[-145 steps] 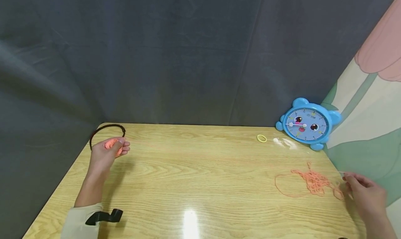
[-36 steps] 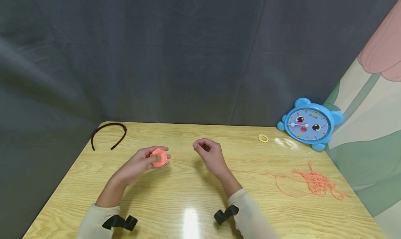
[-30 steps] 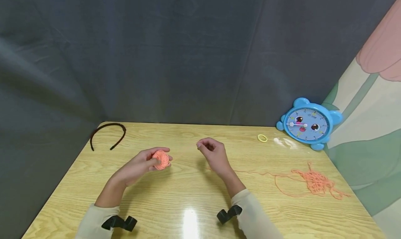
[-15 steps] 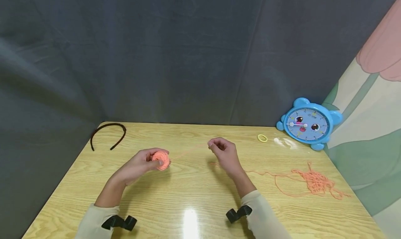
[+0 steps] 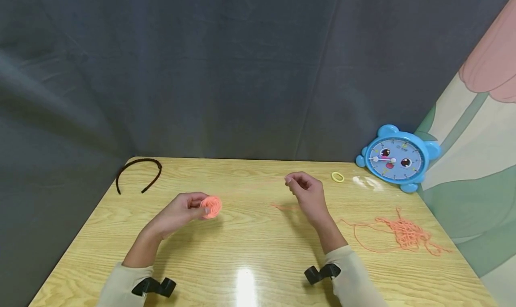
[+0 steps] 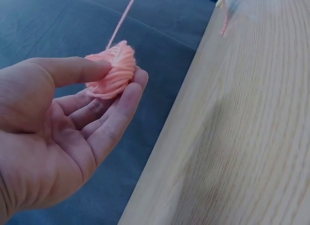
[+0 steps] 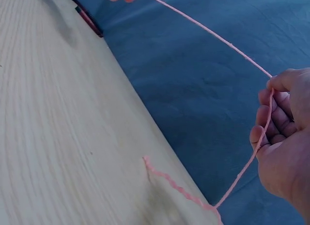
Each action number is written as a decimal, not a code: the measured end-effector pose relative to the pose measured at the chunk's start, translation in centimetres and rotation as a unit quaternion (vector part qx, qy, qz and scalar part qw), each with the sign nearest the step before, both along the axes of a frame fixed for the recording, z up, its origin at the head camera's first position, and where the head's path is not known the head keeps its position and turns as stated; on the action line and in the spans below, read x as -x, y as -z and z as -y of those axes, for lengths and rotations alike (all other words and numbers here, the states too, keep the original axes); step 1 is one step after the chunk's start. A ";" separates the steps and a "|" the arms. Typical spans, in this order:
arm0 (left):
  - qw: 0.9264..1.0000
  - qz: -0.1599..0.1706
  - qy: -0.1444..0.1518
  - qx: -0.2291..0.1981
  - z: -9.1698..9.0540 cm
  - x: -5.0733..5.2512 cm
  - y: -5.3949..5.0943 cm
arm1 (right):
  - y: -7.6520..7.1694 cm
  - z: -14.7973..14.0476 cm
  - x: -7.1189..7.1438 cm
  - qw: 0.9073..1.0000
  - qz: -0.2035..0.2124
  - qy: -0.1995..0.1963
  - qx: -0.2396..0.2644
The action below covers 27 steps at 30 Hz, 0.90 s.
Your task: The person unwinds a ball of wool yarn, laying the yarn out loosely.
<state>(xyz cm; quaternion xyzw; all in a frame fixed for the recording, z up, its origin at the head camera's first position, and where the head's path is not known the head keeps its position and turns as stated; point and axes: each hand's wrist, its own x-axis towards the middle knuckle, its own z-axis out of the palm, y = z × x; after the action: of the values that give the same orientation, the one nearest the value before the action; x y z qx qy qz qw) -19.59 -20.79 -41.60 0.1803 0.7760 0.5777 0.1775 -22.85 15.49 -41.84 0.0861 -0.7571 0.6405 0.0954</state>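
Note:
A small ball of coral-pink yarn (image 5: 212, 206) is pinched between the thumb and fingers of my left hand (image 5: 181, 214), raised over the middle-left of the table. In the left wrist view the thumb presses on the wound yarn ball (image 6: 116, 72). My right hand (image 5: 309, 198) pinches the yarn strand (image 7: 213, 35) between thumb and forefinger. That strand runs taut to the ball in the right wrist view, and its other part hangs from my fingers to the table. A loose tangle of the same yarn (image 5: 407, 233) lies on the right of the table.
A dark headband (image 5: 139, 160) lies at the back left of the wooden table (image 5: 225, 262). A yellow ring-shaped band (image 5: 337, 177) and a blue animal-faced clock (image 5: 397, 159) are at the back right. A dark curtain (image 5: 225, 74) hangs behind.
My right hand came in from the far right to near the left hand, then drew back rightward with the strand. My left hand moved from the headband toward the middle, still holding the ball.

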 end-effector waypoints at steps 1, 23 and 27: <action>1.000 -0.001 -0.004 0.001 0.0 0.0 0.0 | -0.1 -0.2 -0.1 1.000 -0.001 0.001 0.001; 0.996 0.029 -0.072 -0.044 0.1 0.6 0.5 | -1.3 -1.9 -1.0 0.999 -0.022 0.015 0.026; 0.995 0.007 -0.089 -0.041 0.3 0.6 0.5 | -1.5 -2.6 -1.0 0.998 -0.024 0.027 0.041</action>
<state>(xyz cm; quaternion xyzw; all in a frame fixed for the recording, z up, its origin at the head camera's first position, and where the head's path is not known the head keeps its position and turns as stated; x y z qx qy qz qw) -20.21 -21.12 -42.06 0.1140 0.7636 0.6235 0.1232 -21.83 18.06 -40.35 0.0766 -0.7297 0.6660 0.1346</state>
